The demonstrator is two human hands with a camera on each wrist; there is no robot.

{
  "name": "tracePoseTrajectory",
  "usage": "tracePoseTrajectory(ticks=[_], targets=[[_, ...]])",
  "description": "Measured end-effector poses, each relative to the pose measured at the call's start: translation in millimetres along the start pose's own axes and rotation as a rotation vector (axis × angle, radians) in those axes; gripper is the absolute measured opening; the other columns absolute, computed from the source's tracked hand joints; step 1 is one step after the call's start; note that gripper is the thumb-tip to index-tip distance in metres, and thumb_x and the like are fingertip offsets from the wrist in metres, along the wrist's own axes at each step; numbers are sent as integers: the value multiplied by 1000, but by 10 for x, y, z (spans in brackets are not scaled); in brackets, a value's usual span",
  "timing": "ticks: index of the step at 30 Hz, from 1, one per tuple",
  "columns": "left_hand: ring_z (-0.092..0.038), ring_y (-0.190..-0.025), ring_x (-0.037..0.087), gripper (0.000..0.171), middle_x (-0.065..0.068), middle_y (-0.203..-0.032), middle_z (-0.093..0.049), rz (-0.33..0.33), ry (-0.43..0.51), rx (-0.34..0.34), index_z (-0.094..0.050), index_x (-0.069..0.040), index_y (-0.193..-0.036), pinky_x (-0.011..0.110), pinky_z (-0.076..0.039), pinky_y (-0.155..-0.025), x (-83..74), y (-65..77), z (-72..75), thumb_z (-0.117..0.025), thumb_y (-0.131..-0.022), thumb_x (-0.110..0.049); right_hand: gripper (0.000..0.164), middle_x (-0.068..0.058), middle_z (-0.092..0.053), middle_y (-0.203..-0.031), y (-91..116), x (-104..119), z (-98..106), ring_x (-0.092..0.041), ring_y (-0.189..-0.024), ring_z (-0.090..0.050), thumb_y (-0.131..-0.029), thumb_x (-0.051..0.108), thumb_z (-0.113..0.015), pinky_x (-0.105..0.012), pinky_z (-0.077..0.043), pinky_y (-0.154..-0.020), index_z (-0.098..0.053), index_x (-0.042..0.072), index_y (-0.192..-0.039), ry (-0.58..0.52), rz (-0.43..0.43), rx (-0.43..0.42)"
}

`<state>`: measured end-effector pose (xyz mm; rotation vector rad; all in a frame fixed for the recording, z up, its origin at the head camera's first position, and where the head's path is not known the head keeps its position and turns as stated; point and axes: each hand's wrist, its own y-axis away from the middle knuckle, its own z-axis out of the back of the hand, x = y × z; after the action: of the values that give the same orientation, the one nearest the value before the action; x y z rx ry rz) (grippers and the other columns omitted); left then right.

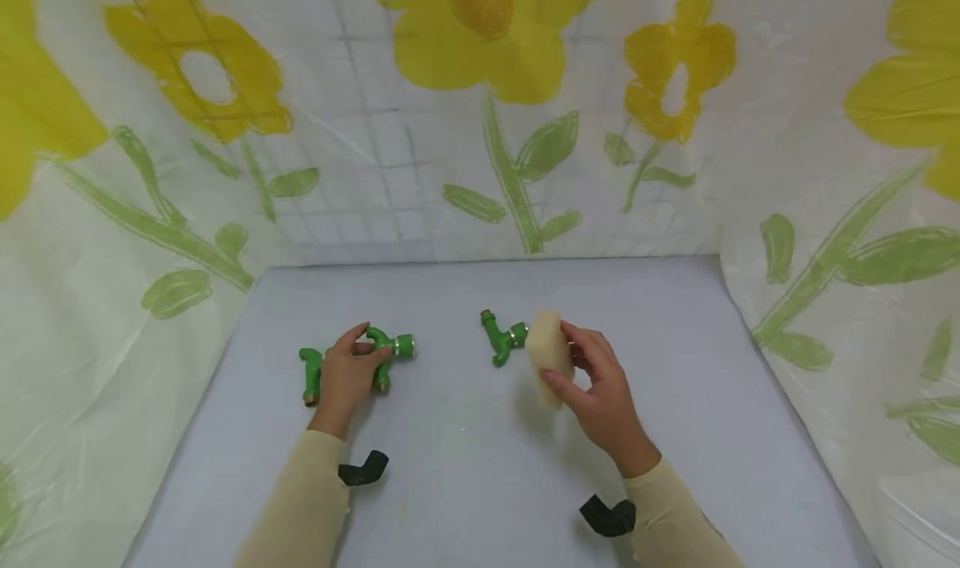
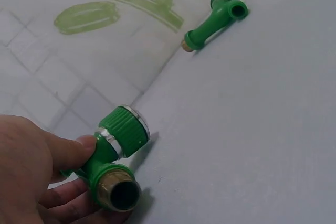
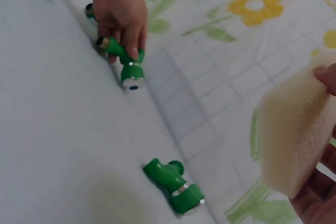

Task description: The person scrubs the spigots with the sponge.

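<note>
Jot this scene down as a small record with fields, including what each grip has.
Left grip: pinches a green tap
Right grip: holds a pale sponge above the table
Second tap: lies farther left, partly hidden in the head view
Third tap: lies toward the middle, nearer the pale sponge
Backdrop: white, with yellow flowers

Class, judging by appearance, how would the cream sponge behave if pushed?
The cream sponge is probably light and squashy, given its porous surface. Its flat sides suggest it would slide rather than roll. It likely keeps its shape, showing no obvious sag in the right hand.
</note>
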<state>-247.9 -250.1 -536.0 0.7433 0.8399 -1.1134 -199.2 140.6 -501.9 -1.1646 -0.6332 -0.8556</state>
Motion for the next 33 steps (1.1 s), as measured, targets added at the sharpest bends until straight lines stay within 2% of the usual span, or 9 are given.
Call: tracePoseTrajectory(ticks=[4, 10, 13, 16, 19, 22, 27, 30, 33], targets=[[-72, -99, 31, 63, 22, -122, -73, -38, -104, -63, -54, -1, -158, 31, -56, -70, 48, -8, -61, -77, -105, -26, 68, -8, -60, -138, 0, -6, 23, -26, -120, -60, -95, -3, -83, -28, -54, -102, -55, 4, -157, -2, 0, -8], [-70, -73, 27, 43, 16, -89, -76, -178, -327, -188, -73, 3, -132, 39, -54, -58, 82, 6, -142, -79, -103, -27, 68, -9, -60, -140, -10, -26, 36, -27, -121, -59, -95, -5, -82, -29, -54, -102, -54, 3, -157, -23, 6, -5], [-66, -66, 24, 38, 13, -82, -73, -188, -356, -194, -76, 2, -126, 38, -51, -54, 93, 10, -145, -79, -103, -29, 68, -9, -60, -140, -15, -36, 31, -27, -122, -59, -95, -5, -82, -30, -54, -102, -54, 3, -157, -31, 9, 1], [-65, -68, 23, 41, 12, -90, -73, -161, -264, -153, -74, 0, -132, 34, -50, -54, 61, 40, -71, -76, -106, -31, 68, -9, -59, -140, -10, -47, 28, -27, -122, -59, -95, -4, -82, -30, -54, -103, -54, 3, -157, -31, 5, 2], [-69, -79, 20, 49, 13, -105, -74, -186, -68, -142, -65, -7, -149, 27, -57, -60, -21, 80, 64, -73, -108, -34, 69, -9, -60, -140, 6, -59, 36, -27, -121, -59, -95, -4, -83, -30, -54, -102, -55, 4, -157, -30, -3, -7], [-71, -93, 18, 61, 12, -120, -74, -311, 149, -194, -49, -15, -163, 22, -60, -69, -163, 126, 240, -72, -109, -33, 69, -9, -60, -139, 20, -65, 51, -27, -121, -59, -95, -5, -83, -30, -54, -102, -55, 4, -157, -37, -10, -17], [-70, -107, 23, 66, 17, -136, -69, -548, 359, -281, -36, -16, -169, 21, -60, -77, -462, 213, 519, -67, -111, -18, 68, -9, -60, -138, 34, -55, 68, -28, -120, -59, -95, -5, -82, -27, -53, -101, -55, 3, -157, -52, -24, -19], [-70, -108, 26, 66, 25, -137, -66, -604, 456, -279, -37, -12, -168, 22, -61, -77, -575, 235, 576, -67, -109, -9, 67, -9, -60, -138, 44, -41, 78, -28, -120, -59, -96, -4, -81, -25, -53, -101, -54, 3, -157, -45, -34, -19], [-70, -106, 22, 65, 28, -135, -66, -613, 474, -254, -39, -9, -167, 22, -60, -75, -576, 202, 499, -67, -108, -4, 67, -9, -60, -137, 53, -27, 90, -27, -119, -59, -96, -4, -81, -25, -53, -101, -54, 3, -157, -40, -41, -23]])
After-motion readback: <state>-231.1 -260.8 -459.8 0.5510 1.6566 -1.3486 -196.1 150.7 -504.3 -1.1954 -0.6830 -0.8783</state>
